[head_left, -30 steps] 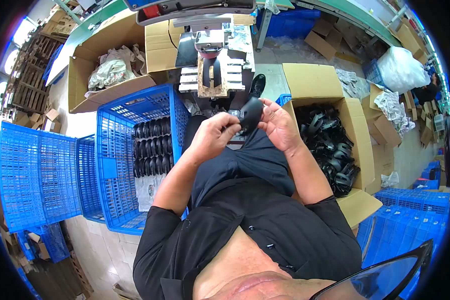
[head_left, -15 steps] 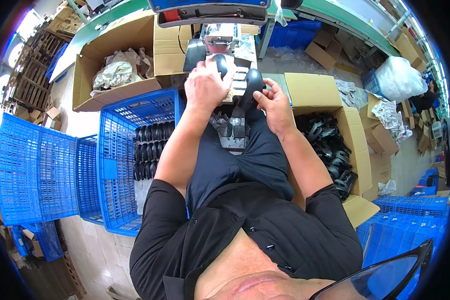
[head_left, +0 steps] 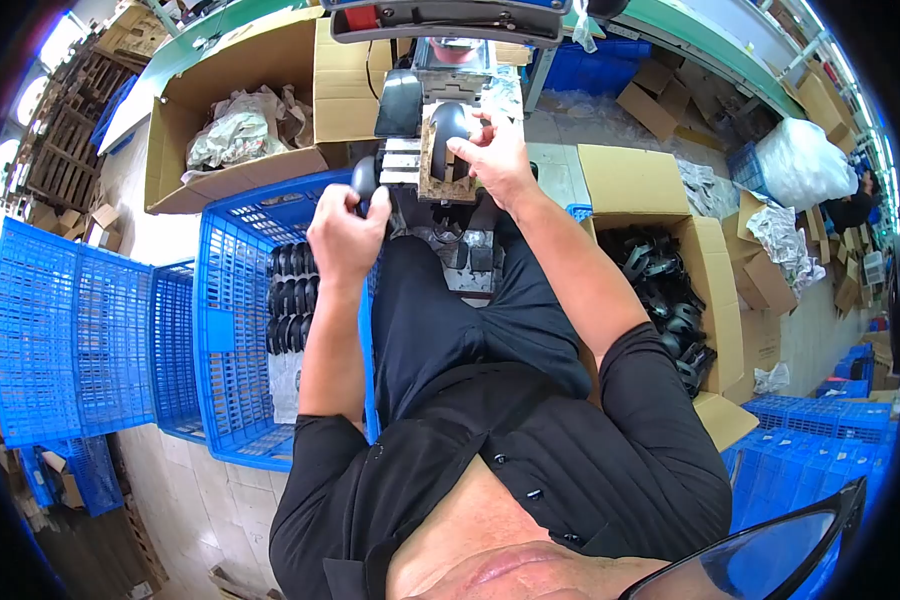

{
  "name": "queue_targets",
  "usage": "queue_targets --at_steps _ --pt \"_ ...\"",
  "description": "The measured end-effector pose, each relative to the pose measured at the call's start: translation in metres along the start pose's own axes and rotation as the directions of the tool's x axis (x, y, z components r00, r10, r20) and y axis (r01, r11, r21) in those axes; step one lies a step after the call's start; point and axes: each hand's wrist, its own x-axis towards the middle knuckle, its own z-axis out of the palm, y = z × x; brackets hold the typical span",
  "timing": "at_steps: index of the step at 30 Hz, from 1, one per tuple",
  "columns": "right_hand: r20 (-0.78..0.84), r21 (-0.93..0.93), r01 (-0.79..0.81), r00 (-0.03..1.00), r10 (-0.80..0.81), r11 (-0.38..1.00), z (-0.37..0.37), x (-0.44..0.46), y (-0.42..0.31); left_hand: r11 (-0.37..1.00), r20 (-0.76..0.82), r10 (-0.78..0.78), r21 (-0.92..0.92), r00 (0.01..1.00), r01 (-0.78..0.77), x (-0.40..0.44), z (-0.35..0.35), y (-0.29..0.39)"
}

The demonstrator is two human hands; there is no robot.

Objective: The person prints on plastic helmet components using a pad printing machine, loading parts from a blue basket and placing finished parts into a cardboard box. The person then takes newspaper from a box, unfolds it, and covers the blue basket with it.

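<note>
My left hand is closed on a glossy black curved plastic part, held above the near end of the blue crate. My right hand grips a second black rounded shell at its right side, with thumb and fingers around its edge. That shell rests on a brownish block fixture at the front of a machine. Beside the fixture on the left is a dark flat plate. Rows of similar black parts stand in the crate below my left forearm.
An open cardboard box by my right arm holds a pile of black parts. Another large carton with crumpled paper stands at the left. Blue crates line the far left, and a white plastic bag sits at the right.
My left hand has moved left from the machine to the crate, taking a black part. The right hand has brought its black part left onto the fixture.
</note>
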Motion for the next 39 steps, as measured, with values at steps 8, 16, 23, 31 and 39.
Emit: queue_targets --at_steps 8,16,23,31,39 --pt "-0.163 -0.18 -0.057 0.986 0.027 0.982 -0.097 -0.061 0.042 0.856 0.133 -0.512 0.162 0.849 0.491 -0.099 -0.048 -0.192" --pt "-0.346 -0.759 -0.45 0.891 0.295 0.47 -0.364 -0.178 0.194 0.421 0.106 -0.878 0.635 0.467 0.648 -0.239 -0.099 -0.332" --pt "-0.096 -0.746 -0.432 0.823 0.559 0.507 -0.335 -0.255 0.22 0.43 0.231 -0.888 0.724 0.398 0.539 -0.291 -0.072 -0.364" --pt "-0.176 -0.901 -0.334 0.864 0.471 0.276 -0.311 -0.24 0.202 0.478 0.276 -0.86 0.727 0.429 0.492 -0.298 -0.05 -0.373" --pt "-0.147 -0.888 -0.336 0.855 0.498 0.314 -0.341 -0.251 0.229 0.479 0.258 -0.863 0.691 0.434 0.541 -0.312 -0.048 -0.382"
